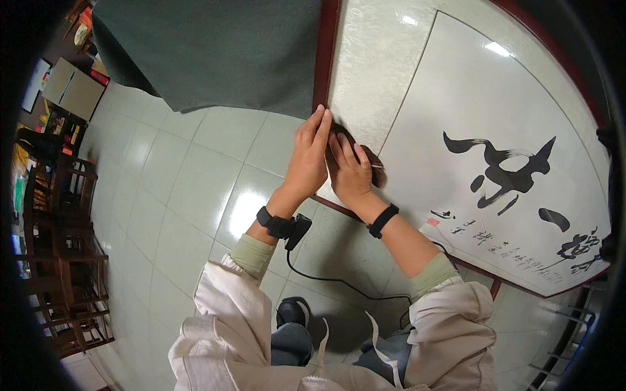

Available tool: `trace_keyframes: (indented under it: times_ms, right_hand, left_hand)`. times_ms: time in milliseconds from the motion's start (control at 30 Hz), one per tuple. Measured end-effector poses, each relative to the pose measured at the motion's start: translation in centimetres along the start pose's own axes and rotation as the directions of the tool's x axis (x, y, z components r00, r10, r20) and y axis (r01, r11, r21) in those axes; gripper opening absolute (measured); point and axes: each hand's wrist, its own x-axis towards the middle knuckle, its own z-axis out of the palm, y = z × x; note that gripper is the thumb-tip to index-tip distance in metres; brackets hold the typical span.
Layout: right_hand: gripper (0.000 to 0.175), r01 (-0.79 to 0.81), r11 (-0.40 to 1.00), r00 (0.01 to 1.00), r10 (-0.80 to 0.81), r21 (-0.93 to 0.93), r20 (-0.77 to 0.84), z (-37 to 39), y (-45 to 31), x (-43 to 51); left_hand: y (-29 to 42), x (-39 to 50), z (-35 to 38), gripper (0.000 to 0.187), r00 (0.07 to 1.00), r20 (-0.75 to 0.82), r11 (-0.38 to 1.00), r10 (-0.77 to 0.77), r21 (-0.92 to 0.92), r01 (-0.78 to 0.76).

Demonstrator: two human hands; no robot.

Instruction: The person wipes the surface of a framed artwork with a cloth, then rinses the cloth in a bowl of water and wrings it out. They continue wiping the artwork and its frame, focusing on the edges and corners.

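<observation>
A large framed calligraphy work [415, 112] with black brush characters and a dark red wooden frame [326, 54] lies before me. My left hand [313, 146] rests at the frame's left edge near its lower corner, fingers together along the rim. Just right of it, my right hand [351, 168] lies with its fingers on a dark brown object [379, 171], perhaps a brush or cloth, on the pale mount; the hand covers much of it. Whether the fingers grip it or only press on it is hard to tell.
Dark grey cloth [220, 54] covers a surface beyond the frame, at the upper left. Wooden chairs [68, 244] stand along the far left on the tiled floor [190, 181]. A black cable [342, 283] hangs from a device at my left wrist.
</observation>
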Motion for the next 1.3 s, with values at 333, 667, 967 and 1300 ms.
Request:
trace_keyframes:
  times_ms: [333, 667, 967, 1300]
  right_hand:
    - [0.025, 0.416, 0.888, 0.899, -0.434, 0.196, 0.059, -2.8, 3.6, -2.5]
    - [0.019, 0.533, 0.800, 0.725, -0.600, 0.276, 0.339, -9.7, 9.0, -8.0]
    - [0.022, 0.622, 0.732, 0.405, -0.605, 0.278, 0.686, -16.1, 14.9, -14.4]
    - [0.028, 0.632, 0.774, 0.746, -0.615, 0.019, 0.254, -14.1, 12.9, -5.3]
  left_hand:
    - [0.1, 0.0, 0.5, 0.078, 0.998, 0.006, 0.984, 0.059, 0.170, -0.060]
    - [1.4, 0.2, 0.7, 0.078, 1.000, 0.021, 0.973, 0.003, 0.233, -0.007]
    - [0.5, 0.4, -0.2, 0.085, 0.996, 0.089, 0.958, 0.020, 0.283, -0.044]
    - [0.0, 0.1, -0.3, 0.092, 0.998, 0.050, 0.969, 0.047, 0.242, -0.058]
